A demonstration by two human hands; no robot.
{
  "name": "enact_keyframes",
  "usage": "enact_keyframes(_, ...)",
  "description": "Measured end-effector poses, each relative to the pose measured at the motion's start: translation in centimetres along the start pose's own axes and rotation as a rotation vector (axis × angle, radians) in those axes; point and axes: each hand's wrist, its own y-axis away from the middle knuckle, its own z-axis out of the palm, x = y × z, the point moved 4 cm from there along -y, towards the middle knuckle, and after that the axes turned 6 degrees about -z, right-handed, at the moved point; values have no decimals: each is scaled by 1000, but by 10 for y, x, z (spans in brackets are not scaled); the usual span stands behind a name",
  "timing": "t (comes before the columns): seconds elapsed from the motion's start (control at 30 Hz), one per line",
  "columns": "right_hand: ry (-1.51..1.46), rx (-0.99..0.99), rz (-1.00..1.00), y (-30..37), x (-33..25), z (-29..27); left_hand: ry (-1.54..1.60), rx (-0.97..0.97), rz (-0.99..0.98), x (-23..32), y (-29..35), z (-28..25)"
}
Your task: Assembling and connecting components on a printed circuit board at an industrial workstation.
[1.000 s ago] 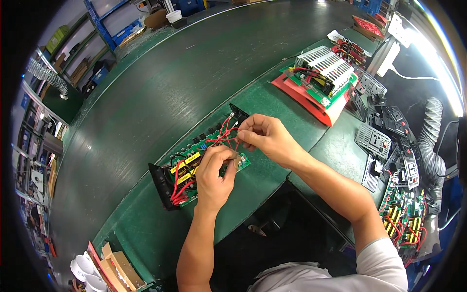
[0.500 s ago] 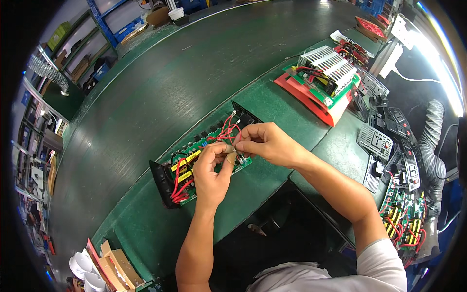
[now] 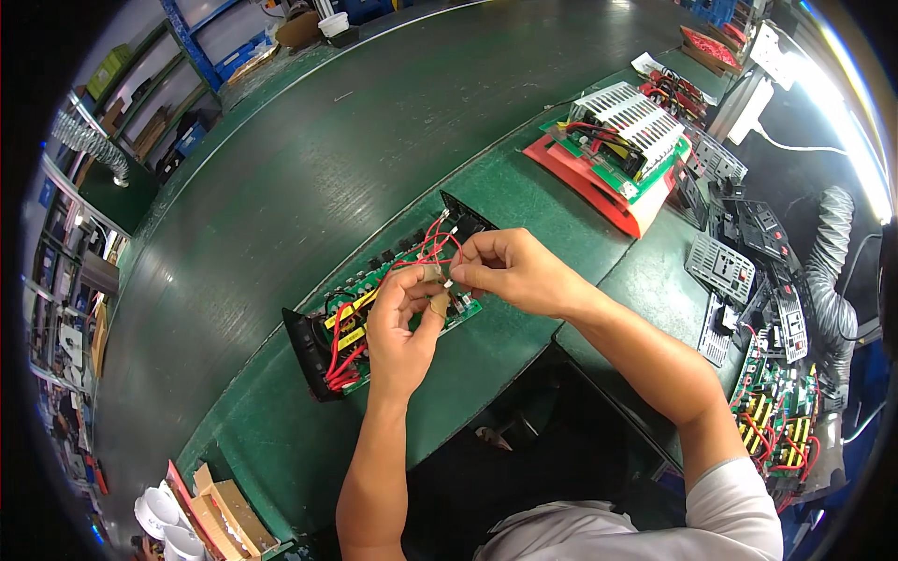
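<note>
An open electronic unit lies on the green bench, with a green circuit board (image 3: 460,316), black end panels (image 3: 309,357) and yellow-wrapped parts (image 3: 352,338). Thin red wires (image 3: 436,245) loop up from its far end. Between thumb and forefinger, my right hand (image 3: 514,271) pinches a small white wire connector (image 3: 448,284) above the board. My left hand (image 3: 404,318) is curled over the board beside it. Its thumb and forefinger, which bear tan coverings, are parted near the connector, and nothing shows between them. My hands partly hide the board.
Back right, another circuit unit with a slotted metal cover (image 3: 631,120) rests on red sheets (image 3: 585,187). Black and grey panels (image 3: 722,266) and wired boards (image 3: 776,411) crowd the right side. At lower left stand a cardboard box (image 3: 229,514) and white cups (image 3: 159,510).
My left thumb and forefinger have spread apart, and the hand has drawn slightly left. The white connector now shows at my right fingertips. My right hand is nearly in the same place.
</note>
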Motion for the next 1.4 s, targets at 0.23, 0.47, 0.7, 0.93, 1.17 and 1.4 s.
enact_keyframes(0.23, -4, -39, -29, 0, 1, 4, -35, -9, -56, -1, 1, -2)
enact_keyframes(0.47, 178, -43, -90, 2, -3, 4, 88, -9, -123, -3, -1, -5)
enact_keyframes(0.7, 197, -9, -59, 4, -5, 3, 98, -21, -153, -2, -3, -1)
enact_keyframes(0.93, 146, 22, -120, 2, 1, 2, 64, -32, -133, -3, -3, -3)
enact_keyframes(1.17, 241, -18, -77, 2, 0, 1, -29, -34, -151, -4, -4, -3)
enact_keyframes(1.4, 200, -25, -35, 1, 9, 3, -55, -22, -103, -6, -3, -3)
